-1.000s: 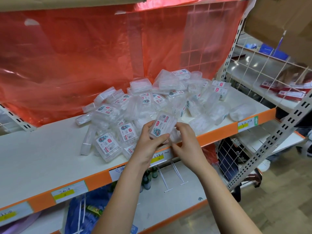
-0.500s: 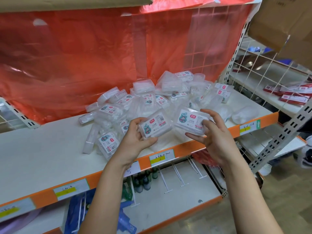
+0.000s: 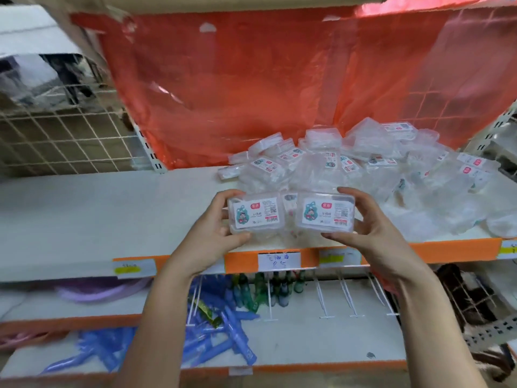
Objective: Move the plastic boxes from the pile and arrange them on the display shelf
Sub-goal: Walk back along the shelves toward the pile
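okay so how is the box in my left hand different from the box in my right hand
The left box is pinched by the left hand at its left end; the right box is pinched by the right hand at its right end. The left box tilts slightly, its label's right side higher; the right box sits nearly level. The left box looks a little smaller in view. Both are clear plastic with the same white cartoon label, facing the camera, held side by side above the shelf.

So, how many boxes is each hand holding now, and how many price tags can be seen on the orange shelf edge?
Box in left hand: 1
Box in right hand: 1
Tags on the orange shelf edge: 4
Total: 6
The pile is too jumbled to count.
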`<control>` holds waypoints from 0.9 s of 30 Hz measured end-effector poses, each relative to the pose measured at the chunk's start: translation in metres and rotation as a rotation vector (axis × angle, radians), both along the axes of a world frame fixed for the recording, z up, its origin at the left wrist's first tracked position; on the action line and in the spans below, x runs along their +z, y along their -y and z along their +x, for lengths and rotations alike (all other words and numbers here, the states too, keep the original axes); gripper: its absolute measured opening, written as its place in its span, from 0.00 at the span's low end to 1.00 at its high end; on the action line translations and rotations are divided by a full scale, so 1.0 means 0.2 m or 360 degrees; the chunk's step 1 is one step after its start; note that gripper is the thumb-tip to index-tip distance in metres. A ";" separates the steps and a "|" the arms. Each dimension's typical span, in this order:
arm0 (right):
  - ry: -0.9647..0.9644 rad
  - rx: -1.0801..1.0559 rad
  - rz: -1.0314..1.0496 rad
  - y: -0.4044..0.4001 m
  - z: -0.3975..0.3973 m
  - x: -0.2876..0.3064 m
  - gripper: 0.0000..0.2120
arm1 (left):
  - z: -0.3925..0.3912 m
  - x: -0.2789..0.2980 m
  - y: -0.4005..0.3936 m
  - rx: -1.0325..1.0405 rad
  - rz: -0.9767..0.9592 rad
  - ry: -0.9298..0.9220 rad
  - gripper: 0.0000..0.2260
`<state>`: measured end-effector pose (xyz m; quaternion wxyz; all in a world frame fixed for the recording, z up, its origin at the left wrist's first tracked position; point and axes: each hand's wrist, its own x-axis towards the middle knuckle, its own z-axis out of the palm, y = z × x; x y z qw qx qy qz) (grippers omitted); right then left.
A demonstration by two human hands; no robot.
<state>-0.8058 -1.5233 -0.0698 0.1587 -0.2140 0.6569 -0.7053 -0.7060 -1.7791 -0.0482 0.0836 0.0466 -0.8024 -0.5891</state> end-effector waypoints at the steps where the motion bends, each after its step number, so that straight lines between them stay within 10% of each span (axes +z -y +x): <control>1: -0.0008 0.0049 -0.0015 0.07 0.02 0.02 0.34 | 0.05 0.01 0.05 0.0046 -0.0032 0.0001 0.29; 27: -0.0473 0.1022 0.0279 2.26 1.19 0.12 0.29 | 1.86 0.12 1.78 0.0934 -0.0248 0.0110 0.27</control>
